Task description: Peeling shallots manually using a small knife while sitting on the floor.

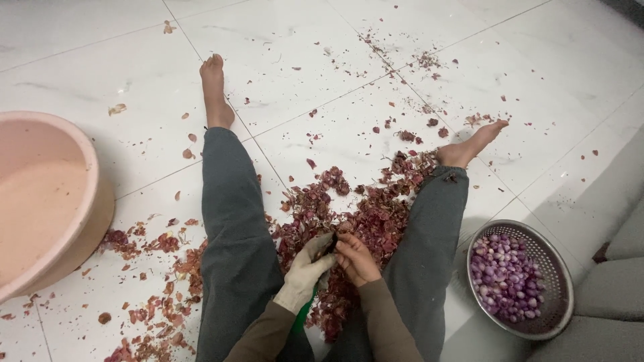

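Note:
I sit on a white tiled floor with my legs spread. My left hand (pixel 305 271), in a pale work glove, and my bare right hand (pixel 357 258) meet over a heap of reddish-purple shallot skins (pixel 365 218) between my legs. Both hands pinch a small dark item (pixel 331 245) between them; I cannot tell exactly what it is. A green handle (pixel 302 315) shows under the gloved wrist. A perforated metal colander (pixel 557 265) at my right holds several peeled purple shallots (pixel 504 275).
A large pink plastic basin (pixel 90 221) stands at the left edge. Loose skins (pixel 157 302) lie scattered by my left leg and further up the tiles (pixel 422 60). A grey cushion or sofa edge (pixel 614 295) fills the lower right corner.

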